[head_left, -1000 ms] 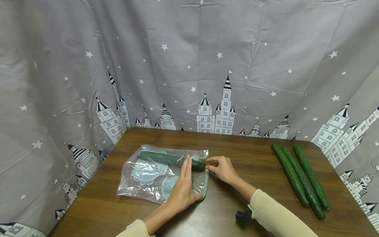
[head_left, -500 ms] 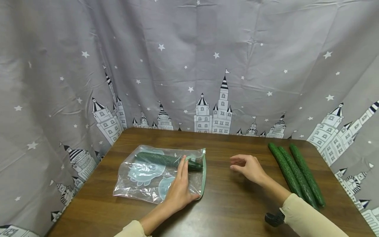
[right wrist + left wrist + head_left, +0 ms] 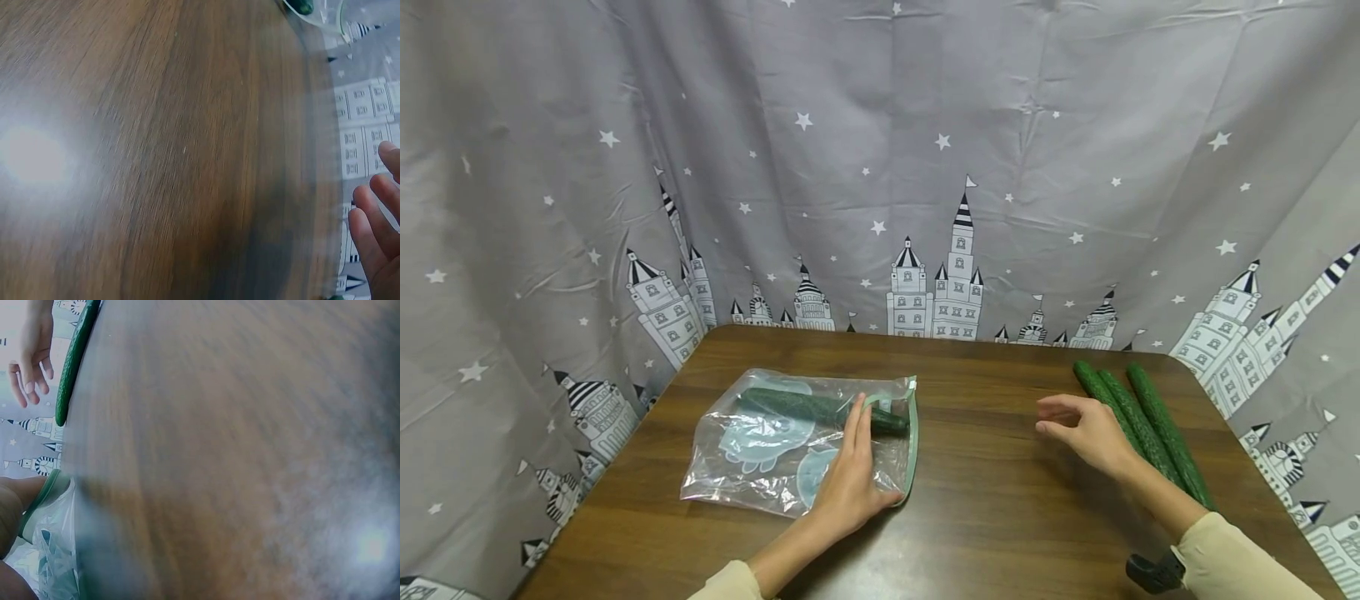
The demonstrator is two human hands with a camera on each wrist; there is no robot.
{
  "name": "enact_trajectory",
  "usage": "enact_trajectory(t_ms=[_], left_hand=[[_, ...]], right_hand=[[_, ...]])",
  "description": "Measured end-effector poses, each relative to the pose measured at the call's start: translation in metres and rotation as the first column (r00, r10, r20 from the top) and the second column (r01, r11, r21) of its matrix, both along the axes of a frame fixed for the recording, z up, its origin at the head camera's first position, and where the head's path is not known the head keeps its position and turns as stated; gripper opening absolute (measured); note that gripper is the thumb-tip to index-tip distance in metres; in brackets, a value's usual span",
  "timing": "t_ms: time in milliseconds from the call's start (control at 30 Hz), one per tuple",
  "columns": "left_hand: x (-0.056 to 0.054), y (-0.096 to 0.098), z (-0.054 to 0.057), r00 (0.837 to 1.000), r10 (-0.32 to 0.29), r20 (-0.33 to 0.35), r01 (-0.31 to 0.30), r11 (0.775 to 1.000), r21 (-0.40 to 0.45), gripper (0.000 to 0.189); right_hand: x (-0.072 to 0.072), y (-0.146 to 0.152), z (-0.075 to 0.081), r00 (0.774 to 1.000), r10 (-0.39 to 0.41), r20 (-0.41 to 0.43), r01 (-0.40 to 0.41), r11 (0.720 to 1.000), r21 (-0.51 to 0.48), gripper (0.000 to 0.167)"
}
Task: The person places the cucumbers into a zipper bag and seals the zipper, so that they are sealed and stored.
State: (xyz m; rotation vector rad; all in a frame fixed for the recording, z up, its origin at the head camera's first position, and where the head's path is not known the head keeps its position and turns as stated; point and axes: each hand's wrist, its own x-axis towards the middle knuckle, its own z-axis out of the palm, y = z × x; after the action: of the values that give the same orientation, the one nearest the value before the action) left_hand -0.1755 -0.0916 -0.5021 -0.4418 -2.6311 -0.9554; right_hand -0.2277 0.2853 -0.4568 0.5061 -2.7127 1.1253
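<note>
cucumber [image 3: 797, 406] | in bag [image 3: 722, 479] | partly hidden behind left hand [image 3: 848, 482]

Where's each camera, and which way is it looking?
On the head: faces forward and down at the bag, loose cucumbers and table; left hand, right hand and sleeves show.
On the left wrist: faces across the table; part of the left hand shows, the right hand beyond.
On the right wrist: faces across the table to the curtain; part of the right hand shows.
All share the bag.
</note>
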Motion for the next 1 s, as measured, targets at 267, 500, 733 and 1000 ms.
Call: enact_trajectory(t_ms=[267, 500, 733, 1000], left_hand=[[0.002, -0.001, 0.002, 1.000, 0.002, 0.012, -0.002, 1.000, -0.015, 0.145], [0.003, -0.002, 0.002, 1.000, 0.001, 0.006, -0.001, 1.000, -0.017, 0.146], [0.003, -0.004, 0.004, 1.000, 0.002, 0.006, -0.002, 1.000, -0.017, 0.145], [0.003, -0.002, 0.006, 1.000, 0.002, 0.026, -0.002, 1.000, -0.009, 0.146]], right_hand=[[0.012, 0.023, 0.004, 0.999, -0.031, -0.044, 0.034, 0.998, 0.053, 0.037], [0.023, 0.045, 0.003, 0.996, -0.069, -0.057, 0.073, 0.995, 0.073, 0.037], [0.033, 0.065, 0.004, 0.989, -0.134, -0.061, 0.140, 0.985, 0.105, 0.038], [0.050, 0.097, -0.004, 0.977, -0.192, -0.087, 0.205, 0.963, 0.173, 0.038]])
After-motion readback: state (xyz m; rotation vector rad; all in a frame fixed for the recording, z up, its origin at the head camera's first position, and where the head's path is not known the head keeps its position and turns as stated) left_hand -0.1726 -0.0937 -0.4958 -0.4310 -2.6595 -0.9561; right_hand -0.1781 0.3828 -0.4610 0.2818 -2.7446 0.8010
